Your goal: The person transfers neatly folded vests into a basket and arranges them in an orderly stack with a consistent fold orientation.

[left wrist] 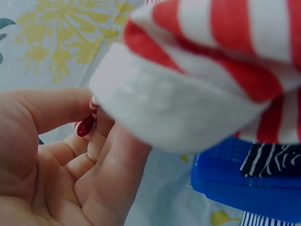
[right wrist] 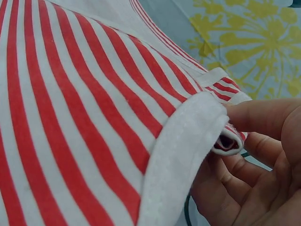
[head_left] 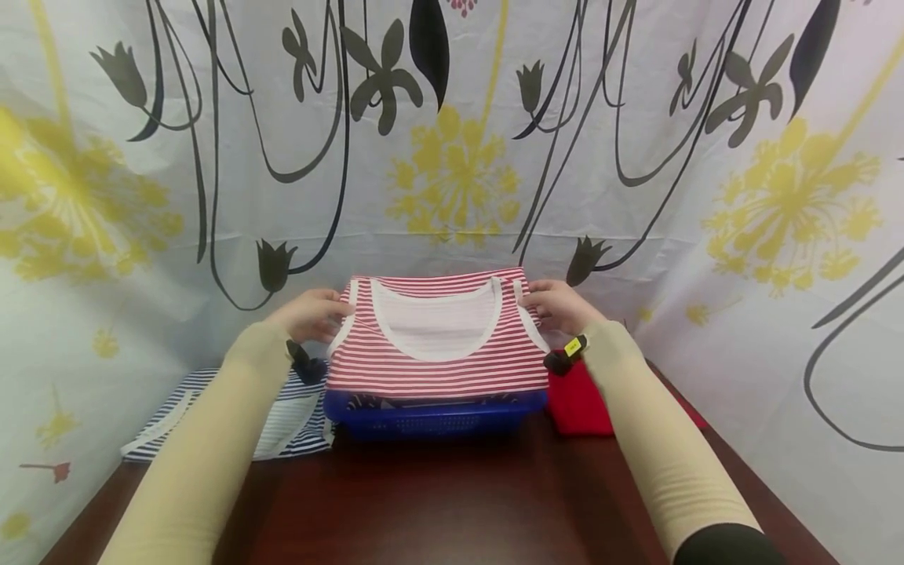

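Red-and-white striped top [head_left: 438,380] held up above a blue basket [head_left: 438,425]

The left hand [head_left: 309,315] and right hand [head_left: 565,306] pinch its side edges between thumb and fingers; the glossy dark-brown table [head_left: 438,502] bears a blue-striped garment [head_left: 286,420] left of the basket and red cloth [head_left: 579,402] right of it, with white hanging fabric [head_left: 650,220] behind, printed with yellow blooms

Red-and-white striped sleeveless top [head_left: 438,377], white-trimmed at neckline and armholes, held spread out above a blue basket [head_left: 436,427].
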The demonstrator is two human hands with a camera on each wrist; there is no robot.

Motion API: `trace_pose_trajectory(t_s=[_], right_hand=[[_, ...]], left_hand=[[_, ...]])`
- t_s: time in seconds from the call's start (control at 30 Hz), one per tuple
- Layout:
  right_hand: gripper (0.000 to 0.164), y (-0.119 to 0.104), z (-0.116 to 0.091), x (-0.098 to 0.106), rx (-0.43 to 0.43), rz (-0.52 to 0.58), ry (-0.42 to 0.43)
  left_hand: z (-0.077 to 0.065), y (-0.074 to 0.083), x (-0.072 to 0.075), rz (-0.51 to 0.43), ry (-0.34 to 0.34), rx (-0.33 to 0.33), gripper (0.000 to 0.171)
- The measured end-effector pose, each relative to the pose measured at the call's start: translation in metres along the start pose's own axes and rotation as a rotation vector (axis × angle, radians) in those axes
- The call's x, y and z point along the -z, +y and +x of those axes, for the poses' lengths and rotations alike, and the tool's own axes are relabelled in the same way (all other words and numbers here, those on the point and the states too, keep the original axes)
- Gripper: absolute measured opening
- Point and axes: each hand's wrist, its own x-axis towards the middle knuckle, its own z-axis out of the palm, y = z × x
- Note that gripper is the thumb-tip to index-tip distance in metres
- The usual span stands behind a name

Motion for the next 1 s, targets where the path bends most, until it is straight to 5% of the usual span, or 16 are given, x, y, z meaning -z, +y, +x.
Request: trace_pose_trajectory(t_s=[0.8,1.0], right_hand=[[0.057,0.027,0.023,-0.009,-0.076,-0.041,-0.033],[0.047,0.031,0.026,-0.01,-0.082,-0.07,-0.018]], left_hand=[[0.029,-0.038,-0.01,0.049,-0.013,0.077,0.032],[0.032,-0.039,-0.012,0.058,0.004,0.103,0.035]])
